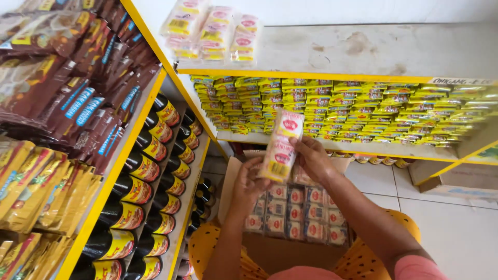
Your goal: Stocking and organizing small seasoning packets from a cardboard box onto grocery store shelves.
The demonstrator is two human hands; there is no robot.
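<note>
Fingers (302, 147) of both hands gripping, seemingly, packet strip (281, 145) between them

Yellow-edged white shelf (373, 52) bearing clear-wrapped yellow-pink packet bundles (212, 32), lower shelf (311, 145) stacked with yellow sachets (363, 106), white tiled floor (456, 228) under cardboard box (280, 254)

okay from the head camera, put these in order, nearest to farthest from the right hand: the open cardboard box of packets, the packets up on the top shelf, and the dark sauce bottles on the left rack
From the right hand, which with the left hand holds a strip of packets:
1. Open cardboard box of packets, just below the hands.
2. Packets on the top shelf, above and to the left.
3. Dark sauce bottles, far left rack; close to the shelf packets in distance, so that order is loose.
</note>
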